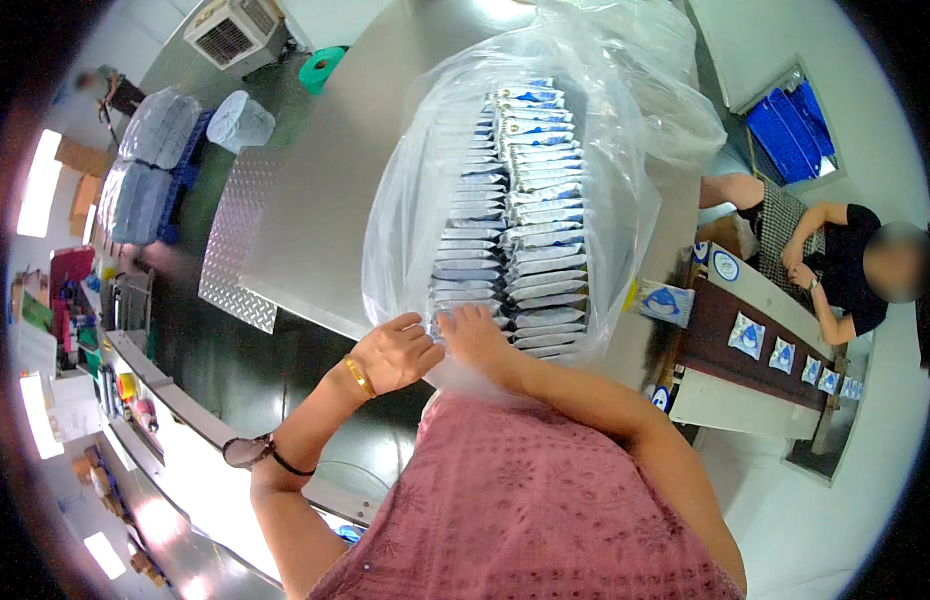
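A large clear plastic bag (405, 225) lies spread on the metal table in front of me. In it, small white-and-blue sealed packets (545, 215) stand on edge, packed tightly in two long rows running away from me. My left hand (393, 355) is closed at the bag's near left edge, its fingers curled round the film. Close beside it, my right hand (477, 342) reaches across to the near end of the left row. Its fingers bend down over the nearest packets there, and the fingertips are partly hidden.
The bare metal table (325, 220) extends left and away. At right, a dark conveyor belt (720, 325) carries single packets, with one larger packet (665, 302) at its end. A seated person (845, 265) is beside it. Left on the floor are wrapped bundles (145, 165) and a bin (241, 122).
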A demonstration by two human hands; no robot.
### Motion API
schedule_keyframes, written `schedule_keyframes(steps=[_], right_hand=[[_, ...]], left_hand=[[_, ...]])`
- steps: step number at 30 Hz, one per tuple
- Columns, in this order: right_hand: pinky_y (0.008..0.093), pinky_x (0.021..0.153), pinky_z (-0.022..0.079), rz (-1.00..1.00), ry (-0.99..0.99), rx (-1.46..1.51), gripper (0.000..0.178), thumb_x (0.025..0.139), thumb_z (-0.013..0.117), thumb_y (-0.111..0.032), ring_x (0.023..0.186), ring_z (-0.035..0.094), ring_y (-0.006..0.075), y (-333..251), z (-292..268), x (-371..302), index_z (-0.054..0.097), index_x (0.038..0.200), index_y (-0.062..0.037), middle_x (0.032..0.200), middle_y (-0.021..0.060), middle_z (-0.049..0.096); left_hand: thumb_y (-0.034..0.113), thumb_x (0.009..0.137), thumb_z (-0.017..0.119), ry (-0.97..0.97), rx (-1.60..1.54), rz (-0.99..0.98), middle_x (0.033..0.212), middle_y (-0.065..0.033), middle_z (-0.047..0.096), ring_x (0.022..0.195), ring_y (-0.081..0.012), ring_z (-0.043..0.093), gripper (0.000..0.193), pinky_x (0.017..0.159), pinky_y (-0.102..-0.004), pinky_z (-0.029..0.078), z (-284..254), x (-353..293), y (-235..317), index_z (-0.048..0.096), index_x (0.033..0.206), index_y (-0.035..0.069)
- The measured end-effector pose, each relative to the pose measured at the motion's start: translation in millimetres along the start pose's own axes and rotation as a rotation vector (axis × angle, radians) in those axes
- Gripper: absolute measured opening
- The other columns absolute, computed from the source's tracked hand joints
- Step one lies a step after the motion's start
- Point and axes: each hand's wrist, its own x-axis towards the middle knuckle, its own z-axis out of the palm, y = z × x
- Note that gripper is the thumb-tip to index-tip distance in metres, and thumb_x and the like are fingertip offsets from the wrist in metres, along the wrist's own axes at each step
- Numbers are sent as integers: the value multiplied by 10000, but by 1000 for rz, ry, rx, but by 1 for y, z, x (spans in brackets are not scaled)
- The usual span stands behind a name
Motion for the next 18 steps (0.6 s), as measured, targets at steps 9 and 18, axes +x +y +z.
schedule_keyframes(steps=[9,18], right_hand=[[465,928,394,-35,-17,669,478,813,538,-180,1074,525,358,16,3,-17,491,1262,-23,1123,208,567],[433,947,414,239,-14,754,438,820,641,-219,1109,541,316,76,-166,-123,533,1209,-50,1153,167,581]], left_hand=[[264,874,571,-373,-534,-265,1129,-212,568,1083,-363,541,323,928,-437,431,-28,92,6,567,1034,-17],[319,920,494,-619,-463,-440,1192,-272,545,1112,-406,533,508,915,-450,447,147,60,-30,395,1303,1]])
